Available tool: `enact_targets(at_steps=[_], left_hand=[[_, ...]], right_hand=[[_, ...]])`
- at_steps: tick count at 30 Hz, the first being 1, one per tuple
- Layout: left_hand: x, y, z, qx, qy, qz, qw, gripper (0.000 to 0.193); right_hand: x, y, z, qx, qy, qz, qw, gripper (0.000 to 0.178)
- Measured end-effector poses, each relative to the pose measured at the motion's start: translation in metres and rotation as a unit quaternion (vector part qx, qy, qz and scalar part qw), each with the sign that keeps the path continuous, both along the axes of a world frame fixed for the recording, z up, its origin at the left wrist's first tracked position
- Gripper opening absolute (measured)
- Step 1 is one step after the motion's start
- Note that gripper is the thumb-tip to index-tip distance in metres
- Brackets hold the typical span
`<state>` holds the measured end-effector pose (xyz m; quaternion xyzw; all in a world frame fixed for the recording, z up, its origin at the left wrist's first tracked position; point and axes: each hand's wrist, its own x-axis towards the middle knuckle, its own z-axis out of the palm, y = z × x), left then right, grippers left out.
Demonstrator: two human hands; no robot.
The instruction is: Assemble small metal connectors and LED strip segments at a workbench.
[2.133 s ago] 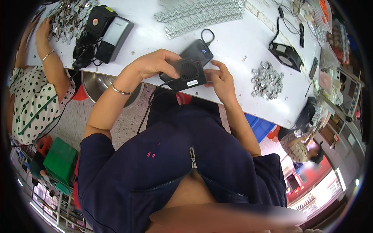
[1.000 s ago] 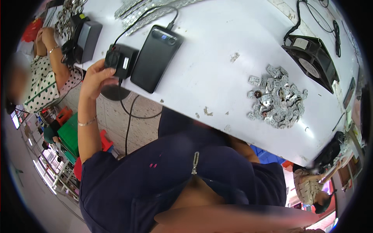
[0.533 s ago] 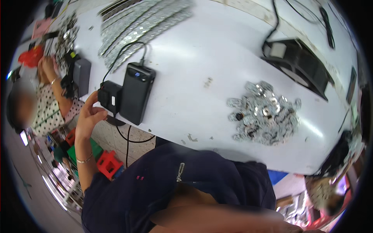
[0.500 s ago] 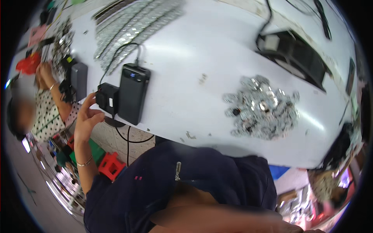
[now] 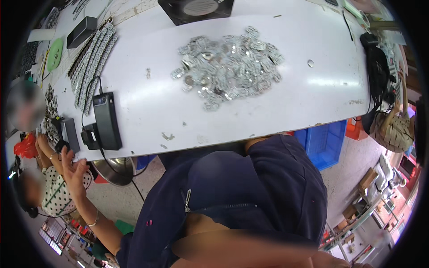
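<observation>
My left hand (image 5: 74, 172) is raised at the table's left front corner, fingers spread and holding nothing. Nearest to it is a small black box-shaped device (image 5: 90, 136) with a cable, lying against a black power bank (image 5: 107, 120). A bit of skin shows between my dark sleeve and the table edge, but my right hand is out of sight. A heap of shiny silver, clear-looking small pieces (image 5: 228, 67) lies on the white table (image 5: 147, 120).
Silver strips (image 5: 94, 67) lie at the far left, near a grey box (image 5: 81, 32). A black fan-like device (image 5: 196, 10) stands behind the heap. At left, a person in a dotted top (image 5: 60, 192) works. A blue crate (image 5: 326, 145) stands below the table's right side.
The view has turned and shifted, so the heap now appears farther left and higher. My left hand has drawn away from the black device, its fingers more spread.
</observation>
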<state>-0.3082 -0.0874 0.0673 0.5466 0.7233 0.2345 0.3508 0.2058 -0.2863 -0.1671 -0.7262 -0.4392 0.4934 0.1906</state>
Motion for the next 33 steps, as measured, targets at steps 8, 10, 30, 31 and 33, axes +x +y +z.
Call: enact_targets(at_steps=[8, 10, 30, 31, 33], left_hand=[[0.025, -0.002, 0.011, 0.088, -0.035, -0.080, 0.992, 0.072], [0.051, 0.011, 0.023, 0.097, -0.024, -0.071, 0.993, 0.071], [0.116, 0.078, -0.001, 0.169, 0.007, -0.235, 0.957, 0.056], [0.105, 0.087, -0.011, 0.201, 0.057, -0.231, 0.950, 0.047], [0.084, 0.104, -0.018, 0.234, 0.183, -0.199, 0.934, 0.027]], right_hand=[[-0.007, -0.012, -0.020, 0.067, -0.022, -0.013, 0.997, 0.046], [-0.009, 0.003, -0.022, 0.071, -0.024, 0.000, 0.997, 0.046], [-0.015, 0.055, -0.021, 0.101, -0.054, 0.198, 0.973, 0.047], [-0.020, 0.061, -0.016, 0.114, -0.057, 0.216, 0.968, 0.047], [-0.026, 0.083, -0.011, 0.140, -0.070, 0.246, 0.957, 0.047]])
